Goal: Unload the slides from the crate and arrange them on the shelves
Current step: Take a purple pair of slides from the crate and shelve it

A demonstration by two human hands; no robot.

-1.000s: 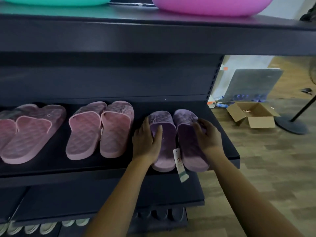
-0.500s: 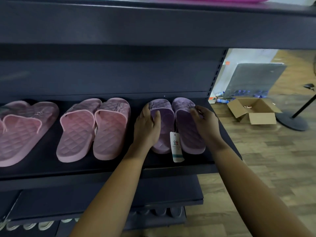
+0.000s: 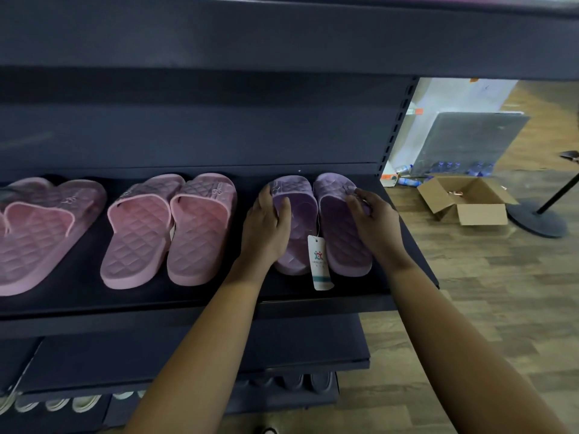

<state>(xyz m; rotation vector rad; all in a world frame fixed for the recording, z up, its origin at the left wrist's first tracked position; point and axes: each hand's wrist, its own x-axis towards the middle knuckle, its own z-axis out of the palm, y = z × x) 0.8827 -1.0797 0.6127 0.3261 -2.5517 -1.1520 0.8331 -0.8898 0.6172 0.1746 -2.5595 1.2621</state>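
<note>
A pair of purple slides lies on the dark shelf (image 3: 188, 296) at its right end. My left hand (image 3: 266, 227) grips the left purple slide (image 3: 297, 214) along its outer edge, thumb over the strap. My right hand (image 3: 376, 223) holds the right purple slide (image 3: 338, 233) at its outer side, fingers curled over the strap. A white price tag (image 3: 319, 261) hangs between the two slides. A pink pair (image 3: 169, 227) lies to the left, and another pink pair (image 3: 40, 230) sits at the far left edge. The crate is out of view.
A shelf overhead (image 3: 282, 36) hangs low above the slides. Lower shelves hold dark slides (image 3: 300, 380) and pale slides (image 3: 72, 402). To the right on the wooden floor stand an open cardboard box (image 3: 463, 202), a stand base (image 3: 535, 217) and a leaning grey panel (image 3: 470, 142).
Both hands have pushed the purple pair further back on the shelf, away from the front edge. The price tag now lies on the shelf instead of hanging over the edge.
</note>
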